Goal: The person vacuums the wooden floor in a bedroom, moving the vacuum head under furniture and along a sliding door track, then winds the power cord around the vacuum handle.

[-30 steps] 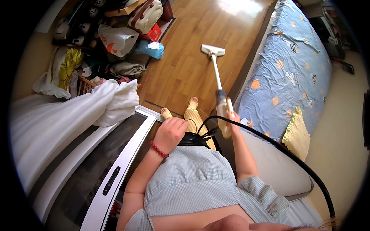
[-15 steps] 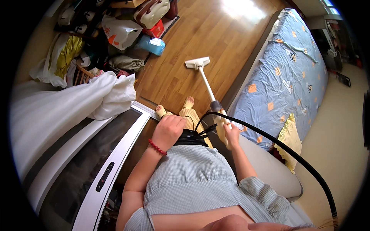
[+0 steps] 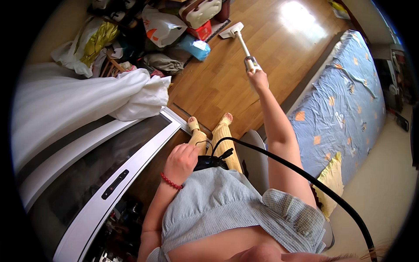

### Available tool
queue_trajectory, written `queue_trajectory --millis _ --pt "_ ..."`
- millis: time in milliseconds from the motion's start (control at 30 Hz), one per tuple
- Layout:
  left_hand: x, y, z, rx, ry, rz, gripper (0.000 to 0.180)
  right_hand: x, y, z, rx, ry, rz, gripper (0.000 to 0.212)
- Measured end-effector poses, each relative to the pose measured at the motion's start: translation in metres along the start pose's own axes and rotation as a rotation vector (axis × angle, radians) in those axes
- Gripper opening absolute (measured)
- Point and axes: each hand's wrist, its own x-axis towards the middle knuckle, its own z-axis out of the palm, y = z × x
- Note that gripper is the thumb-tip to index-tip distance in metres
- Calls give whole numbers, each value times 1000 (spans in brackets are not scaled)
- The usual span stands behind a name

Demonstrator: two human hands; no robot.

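Stretched out far in front of me, my right hand (image 3: 258, 80) is closed around the handle of a white cordless stick vacuum cleaner (image 3: 244, 45). Its flat floor head (image 3: 231, 31) rests on the wooden floor beside the piled belongings. My left hand (image 3: 181, 160), with a red bead bracelet (image 3: 170, 181) at the wrist, is held at my waist, fingers curled and tips hidden. It is next to a black waist pack (image 3: 211, 162), from which a thick black cable (image 3: 301, 170) arcs off to the right.
Bags, a suitcase (image 3: 200, 12) and a blue package (image 3: 194, 47) crowd the floor at far left. A bed (image 3: 338, 113) with a blue sheet lines the right. Near left are a white-framed glass door (image 3: 131, 160) and a white curtain (image 3: 100, 94). A grey seat (image 3: 253, 150) stands by my legs.
My right arm has reached forward, pushing the vacuum cleaner away from me, its head now farther off near the suitcase. My left hand stays at the waist. The whole view has shifted slightly.
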Motion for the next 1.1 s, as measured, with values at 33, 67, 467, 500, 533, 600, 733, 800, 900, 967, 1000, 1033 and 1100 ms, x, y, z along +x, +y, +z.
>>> queue_trajectory --millis 33,67,467,500,533,600,733,800,900,967,1000,1033,1100 --pt "-3 1 -2 10 -13 -19 12 6 -9 2 -33 -23 -9 37" --pt "-7 3 -3 29 -17 -30 12 13 -14 5 -64 -45 -17 37" --pt "-2 10 8 -34 5 -33 16 -47 41 15 -172 -95 -132 37" --pt "3 8 10 -37 3 -9 16 -58 47 14 -176 -113 -153 36" --pt "8 7 11 -41 1 14 16 -69 52 14 -180 -132 -174 35" --pt "14 9 12 -49 -5 37 16 -93 56 10 -133 -175 -218 34" --pt "23 13 13 -57 -40 74 18 -130 58 14 -117 -299 -270 36" --pt "27 14 14 -59 -47 111 18 -141 60 25 -123 -307 -296 34" --pt "32 15 14 -37 -72 145 19 -152 57 45 -124 -300 -237 35" --pt "36 17 13 -24 -94 179 18 -158 61 53 -122 -298 -205 34" --pt "38 18 13 -23 -98 185 18 -161 64 55 -121 -292 -189 33" --pt "40 18 13 -30 -104 198 18 -164 68 56 -116 -288 -183 33" --pt "42 19 14 -37 -101 221 18 -165 80 52 -100 -264 -154 32"
